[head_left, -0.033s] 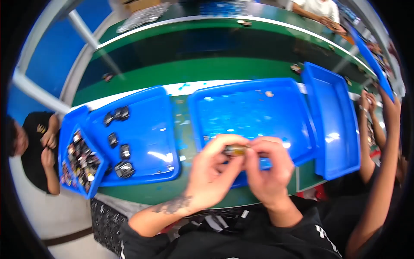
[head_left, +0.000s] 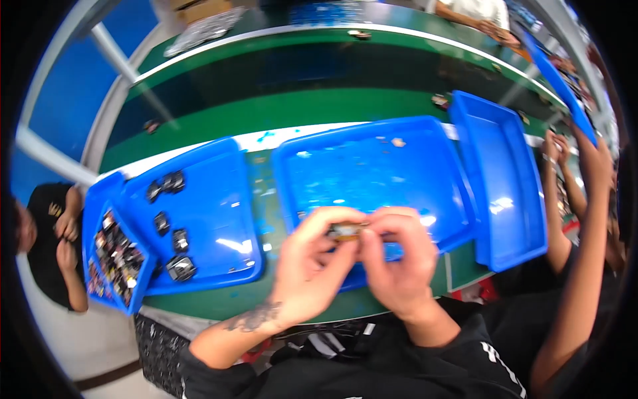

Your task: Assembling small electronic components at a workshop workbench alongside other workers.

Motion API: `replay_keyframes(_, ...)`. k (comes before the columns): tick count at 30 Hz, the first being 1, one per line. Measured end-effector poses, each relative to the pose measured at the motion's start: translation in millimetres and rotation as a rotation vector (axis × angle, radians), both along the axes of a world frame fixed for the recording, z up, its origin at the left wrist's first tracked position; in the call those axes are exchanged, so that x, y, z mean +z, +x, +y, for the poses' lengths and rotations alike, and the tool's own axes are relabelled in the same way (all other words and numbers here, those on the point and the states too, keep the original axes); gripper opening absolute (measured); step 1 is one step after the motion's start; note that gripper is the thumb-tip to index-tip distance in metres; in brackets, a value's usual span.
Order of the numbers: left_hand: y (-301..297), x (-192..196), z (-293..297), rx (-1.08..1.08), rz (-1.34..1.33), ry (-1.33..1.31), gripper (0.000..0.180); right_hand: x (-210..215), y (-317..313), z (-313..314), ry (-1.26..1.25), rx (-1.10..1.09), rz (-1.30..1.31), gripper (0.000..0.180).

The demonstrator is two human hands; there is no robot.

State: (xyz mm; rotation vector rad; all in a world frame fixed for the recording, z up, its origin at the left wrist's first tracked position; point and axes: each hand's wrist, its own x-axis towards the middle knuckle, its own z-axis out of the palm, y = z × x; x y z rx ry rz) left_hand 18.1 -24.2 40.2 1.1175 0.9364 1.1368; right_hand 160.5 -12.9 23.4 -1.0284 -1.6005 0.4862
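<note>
My left hand (head_left: 309, 263) and my right hand (head_left: 397, 263) meet over the near edge of the middle blue tray (head_left: 372, 166). Between their fingertips they pinch a small brown and dark part (head_left: 344, 231); most of it is hidden by the fingers. The left forearm carries a tattoo near the wrist. The middle tray holds only a few tiny bits near its far edge.
A left blue tray (head_left: 212, 206) holds several small black parts (head_left: 171, 229), and a small blue bin (head_left: 109, 259) at its left is full of them. Another blue tray (head_left: 505, 179) lies to the right. People stand at the far left (head_left: 53, 246) and right (head_left: 585, 219). A green bench (head_left: 279, 106) runs behind.
</note>
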Motion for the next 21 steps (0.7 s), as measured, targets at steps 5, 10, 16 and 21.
replay_keyframes(5, -3.9, -1.9, 8.0, -0.057, -0.037, -0.012, 0.025, -0.3, 3.6, -1.2, -0.346, 0.214, 0.331, 0.009)
replay_keyframes(10, 9.3, -1.5, 18.8, -0.117, -0.05, 0.065, 0.026, 2.6, 22.6, 4.3, -0.498, 0.324, 0.564, 0.005)
replay_keyframes(16, 15.6, -1.4, 30.8, -0.107, -0.066, -0.007, 0.027, 12.0, 41.1, 11.7, -0.553, 0.172, 0.541, 0.017)
replay_keyframes(21, 13.0, 25.1, 45.7, -0.107, -0.075, 0.022, 0.026, 37.4, 146.1, 30.6, -0.227, -0.616, -0.352, 0.015)
